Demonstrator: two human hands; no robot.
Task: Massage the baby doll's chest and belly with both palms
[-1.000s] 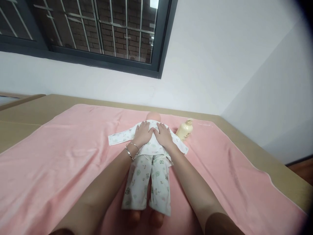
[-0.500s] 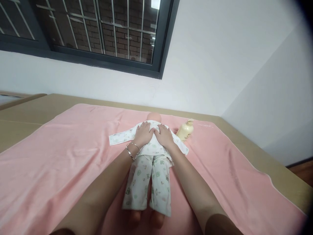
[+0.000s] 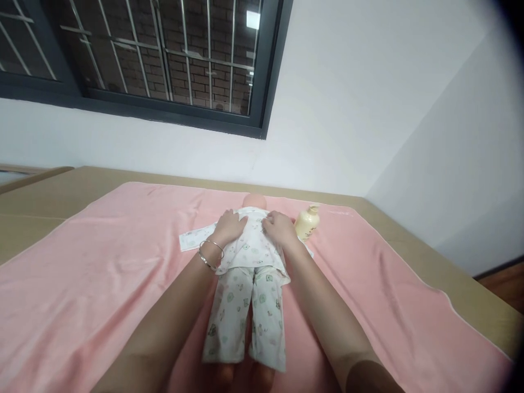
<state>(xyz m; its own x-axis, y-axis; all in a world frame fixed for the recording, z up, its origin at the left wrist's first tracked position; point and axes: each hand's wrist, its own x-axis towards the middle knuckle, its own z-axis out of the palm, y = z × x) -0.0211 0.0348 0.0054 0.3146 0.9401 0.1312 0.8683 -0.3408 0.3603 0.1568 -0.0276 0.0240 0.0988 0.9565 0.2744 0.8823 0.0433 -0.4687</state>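
Observation:
A baby doll in a white printed top (image 3: pixel 254 245) and matching trousers (image 3: pixel 231 316) lies stretched out, its bald head (image 3: pixel 254 201) at the far end. My left hand (image 3: pixel 230 225), with two thin bangles (image 3: pixel 210 255) at the wrist, rests on the left side of the doll's upper body, thumb apart from the fingers. On the opposite side, my right hand (image 3: pixel 280 227) lies over the top near the shoulder, fingers slightly bent. Neither hand lifts anything. A pale yellow pump bottle (image 3: pixel 307 222) stands just right of my right hand.
Under the doll spreads a wrinkled pink blanket (image 3: pixel 123 262) on a tan tabletop (image 3: pixel 409 240). Behind it rises a white wall (image 3: pixel 327 109) with a dark-framed, barred window (image 3: pixel 176 60) at upper left. The doll's left-side sleeve (image 3: pixel 196 237) reaches out across the blanket.
My hands have slid apart from the middle of the doll's upper body to its two sides, leaving the centre of the top uncovered. The view has tilted slightly upward.

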